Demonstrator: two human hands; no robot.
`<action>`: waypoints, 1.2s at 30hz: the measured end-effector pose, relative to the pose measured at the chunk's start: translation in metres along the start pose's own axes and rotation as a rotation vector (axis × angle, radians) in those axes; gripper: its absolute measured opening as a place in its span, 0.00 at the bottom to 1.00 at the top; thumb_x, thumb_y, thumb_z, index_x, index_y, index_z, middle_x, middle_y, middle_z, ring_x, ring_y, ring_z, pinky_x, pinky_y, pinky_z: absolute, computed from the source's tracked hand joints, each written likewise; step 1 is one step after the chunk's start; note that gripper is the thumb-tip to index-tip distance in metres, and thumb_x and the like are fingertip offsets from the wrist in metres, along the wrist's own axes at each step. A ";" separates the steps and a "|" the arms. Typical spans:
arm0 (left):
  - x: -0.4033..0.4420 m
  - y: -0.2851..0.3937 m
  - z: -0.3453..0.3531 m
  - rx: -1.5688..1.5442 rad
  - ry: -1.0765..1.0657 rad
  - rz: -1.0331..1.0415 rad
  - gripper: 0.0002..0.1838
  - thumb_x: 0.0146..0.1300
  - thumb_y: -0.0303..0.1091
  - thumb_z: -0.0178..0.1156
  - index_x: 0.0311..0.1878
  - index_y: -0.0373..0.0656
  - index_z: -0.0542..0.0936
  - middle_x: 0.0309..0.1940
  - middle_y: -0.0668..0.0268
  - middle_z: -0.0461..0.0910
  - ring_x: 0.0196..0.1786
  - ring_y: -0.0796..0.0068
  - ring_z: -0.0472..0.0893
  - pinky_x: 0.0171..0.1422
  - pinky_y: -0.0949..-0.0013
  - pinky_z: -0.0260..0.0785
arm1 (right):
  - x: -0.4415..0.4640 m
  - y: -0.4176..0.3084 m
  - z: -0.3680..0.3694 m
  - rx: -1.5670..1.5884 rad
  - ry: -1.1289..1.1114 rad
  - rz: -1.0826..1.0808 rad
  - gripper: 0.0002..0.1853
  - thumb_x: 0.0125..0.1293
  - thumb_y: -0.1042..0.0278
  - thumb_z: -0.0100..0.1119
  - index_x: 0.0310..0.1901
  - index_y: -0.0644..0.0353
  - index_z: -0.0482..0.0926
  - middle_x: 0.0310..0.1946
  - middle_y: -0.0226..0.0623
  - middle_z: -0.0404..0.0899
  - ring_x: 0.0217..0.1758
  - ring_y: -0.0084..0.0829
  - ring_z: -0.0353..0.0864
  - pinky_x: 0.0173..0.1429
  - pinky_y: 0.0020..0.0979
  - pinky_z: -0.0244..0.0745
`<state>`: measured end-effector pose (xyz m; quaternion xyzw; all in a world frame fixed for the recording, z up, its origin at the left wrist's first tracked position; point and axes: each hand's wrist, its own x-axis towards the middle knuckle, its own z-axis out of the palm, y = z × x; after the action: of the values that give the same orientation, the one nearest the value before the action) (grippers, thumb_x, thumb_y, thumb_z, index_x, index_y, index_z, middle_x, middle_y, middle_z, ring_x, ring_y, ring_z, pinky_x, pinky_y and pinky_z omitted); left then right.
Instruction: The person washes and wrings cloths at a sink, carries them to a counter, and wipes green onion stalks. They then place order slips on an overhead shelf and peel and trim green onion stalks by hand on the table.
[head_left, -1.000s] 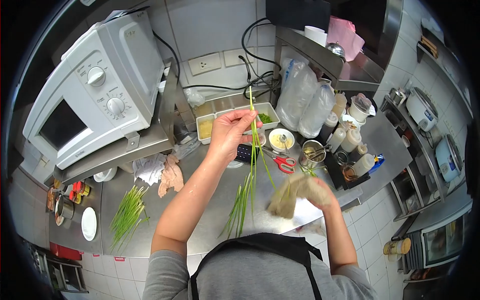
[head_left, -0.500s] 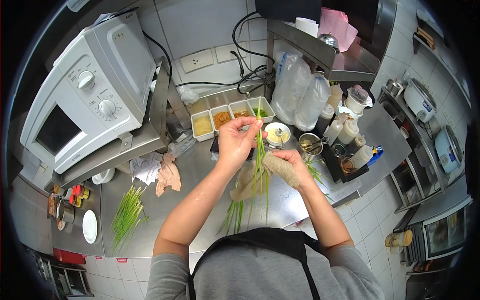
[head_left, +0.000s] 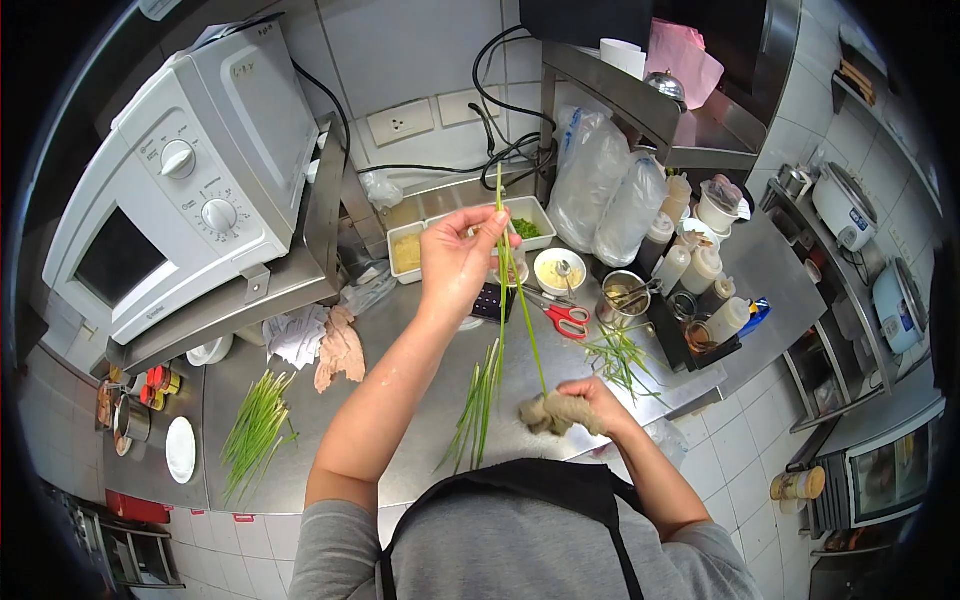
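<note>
Long green stalks (head_left: 506,290) hang from my left hand (head_left: 462,260), its fingers pinched round their upper ends above the counter. Lower right, my right hand (head_left: 596,404) is closed on a greyish-brown cloth (head_left: 562,414), which touches the lower end of one stalk. Beneath the held stalks, a small bunch of green stalks (head_left: 478,415) lies on the steel counter. A larger bunch (head_left: 258,430) rests at the left. Short green pieces (head_left: 622,360) are spread right of centre, just below red-handled scissors (head_left: 568,320).
A microwave (head_left: 190,180) stands on a shelf at the left. White food containers (head_left: 407,252) line the back, near a bowl of yellowish food (head_left: 559,272) and a metal pot (head_left: 623,300). Bottles (head_left: 703,266) fill a black tray at the right. A white plate (head_left: 181,450) lies far left.
My right hand has moved down and right with the cloth, away from my left hand. My left hand has risen slightly with the stalks. The scissors show again.
</note>
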<state>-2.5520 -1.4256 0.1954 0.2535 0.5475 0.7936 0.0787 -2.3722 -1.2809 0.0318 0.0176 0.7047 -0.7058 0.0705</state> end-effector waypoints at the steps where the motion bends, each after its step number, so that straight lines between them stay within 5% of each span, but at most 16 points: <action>1: 0.004 0.007 -0.001 0.011 0.023 0.014 0.09 0.60 0.32 0.61 0.40 0.36 0.79 0.36 0.62 0.81 0.34 0.75 0.82 0.31 0.74 0.77 | -0.005 0.004 -0.003 -0.056 -0.034 0.081 0.08 0.57 0.68 0.62 0.34 0.64 0.82 0.26 0.24 0.78 0.29 0.15 0.73 0.34 0.20 0.68; 5: 0.015 0.056 -0.011 0.182 0.074 0.062 0.10 0.60 0.36 0.62 0.38 0.39 0.80 0.35 0.65 0.81 0.34 0.77 0.82 0.29 0.78 0.74 | -0.019 0.022 -0.047 -0.612 -0.167 0.113 0.12 0.55 0.65 0.62 0.36 0.65 0.82 0.23 0.27 0.79 0.28 0.16 0.73 0.34 0.24 0.70; 7: 0.015 0.064 -0.022 0.271 -0.009 0.033 0.09 0.60 0.35 0.62 0.37 0.40 0.81 0.33 0.65 0.82 0.33 0.80 0.82 0.28 0.78 0.72 | -0.028 0.005 -0.065 -0.370 0.092 0.272 0.14 0.54 0.65 0.61 0.39 0.65 0.81 0.23 0.34 0.80 0.28 0.17 0.73 0.34 0.27 0.71; 9: 0.010 0.049 -0.031 0.480 -0.134 -0.177 0.08 0.59 0.33 0.62 0.37 0.39 0.80 0.31 0.65 0.82 0.32 0.79 0.82 0.31 0.76 0.73 | -0.027 -0.022 -0.071 -0.593 0.239 0.226 0.14 0.54 0.67 0.60 0.41 0.65 0.80 0.25 0.39 0.81 0.29 0.23 0.77 0.35 0.30 0.72; 13: -0.019 -0.072 -0.068 0.687 -0.316 -0.358 0.05 0.56 0.26 0.61 0.35 0.38 0.80 0.28 0.65 0.82 0.29 0.78 0.81 0.33 0.73 0.73 | -0.017 -0.014 -0.095 -1.130 0.204 0.246 0.20 0.51 0.72 0.58 0.49 0.64 0.76 0.35 0.53 0.79 0.43 0.50 0.78 0.45 0.42 0.73; 14: -0.028 -0.126 -0.091 0.829 -0.361 -0.184 0.05 0.54 0.27 0.63 0.35 0.40 0.81 0.28 0.65 0.83 0.29 0.78 0.81 0.33 0.72 0.72 | -0.016 -0.037 -0.091 -1.168 0.190 0.304 0.25 0.50 0.71 0.59 0.53 0.62 0.73 0.38 0.54 0.79 0.45 0.48 0.78 0.50 0.42 0.71; 16: -0.057 -0.161 -0.093 1.010 -0.256 -0.253 0.07 0.51 0.34 0.65 0.28 0.41 0.84 0.27 0.57 0.83 0.33 0.66 0.83 0.40 0.67 0.74 | -0.015 -0.075 -0.090 -1.242 0.176 0.281 0.27 0.50 0.71 0.61 0.56 0.62 0.71 0.42 0.53 0.78 0.47 0.48 0.77 0.53 0.41 0.70; 20: -0.084 -0.195 -0.103 1.099 -0.241 -0.316 0.12 0.57 0.36 0.59 0.29 0.37 0.83 0.30 0.50 0.81 0.36 0.50 0.81 0.44 0.55 0.72 | -0.017 -0.186 -0.088 -1.006 0.034 -0.282 0.21 0.59 0.69 0.58 0.55 0.64 0.72 0.44 0.44 0.79 0.44 0.37 0.80 0.50 0.33 0.73; 23: -0.088 -0.210 -0.114 1.248 -0.242 -0.122 0.15 0.61 0.38 0.54 0.32 0.35 0.81 0.37 0.46 0.78 0.41 0.42 0.77 0.48 0.51 0.69 | -0.010 -0.269 -0.096 -0.799 0.076 -0.586 0.15 0.62 0.66 0.57 0.50 0.59 0.77 0.40 0.36 0.81 0.42 0.28 0.79 0.45 0.30 0.73; 26: -0.081 -0.176 -0.108 1.295 -0.206 -0.222 0.14 0.61 0.37 0.53 0.37 0.36 0.81 0.41 0.47 0.78 0.46 0.46 0.76 0.54 0.54 0.67 | 0.035 -0.342 -0.119 -0.828 0.462 -0.812 0.11 0.62 0.68 0.56 0.42 0.64 0.80 0.37 0.37 0.81 0.42 0.28 0.79 0.47 0.30 0.71; 29: -0.081 -0.153 -0.106 1.223 -0.134 -0.186 0.15 0.62 0.39 0.52 0.39 0.35 0.80 0.41 0.48 0.78 0.47 0.47 0.76 0.55 0.55 0.67 | 0.104 -0.404 -0.149 -1.100 0.935 -1.011 0.12 0.60 0.63 0.58 0.41 0.60 0.81 0.43 0.44 0.79 0.46 0.41 0.78 0.51 0.35 0.71; 33: -0.087 -0.129 -0.100 1.158 -0.116 -0.223 0.17 0.64 0.41 0.49 0.39 0.37 0.80 0.44 0.49 0.77 0.48 0.47 0.75 0.55 0.54 0.67 | 0.178 -0.445 -0.159 -1.523 1.081 -0.537 0.29 0.56 0.32 0.51 0.56 0.37 0.75 0.63 0.52 0.60 0.66 0.53 0.58 0.63 0.56 0.56; 36: -0.094 -0.119 -0.101 1.169 -0.065 -0.222 0.17 0.64 0.41 0.49 0.38 0.38 0.81 0.44 0.49 0.77 0.48 0.47 0.75 0.55 0.54 0.67 | 0.203 -0.460 -0.155 -1.546 1.101 -0.270 0.36 0.57 0.27 0.42 0.61 0.42 0.70 0.65 0.47 0.60 0.68 0.50 0.57 0.65 0.55 0.54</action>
<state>-2.5390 -1.5012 0.0303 0.2200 0.9141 0.3396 0.0254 -2.6420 -1.1425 0.4624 0.2141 0.9059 0.0596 -0.3606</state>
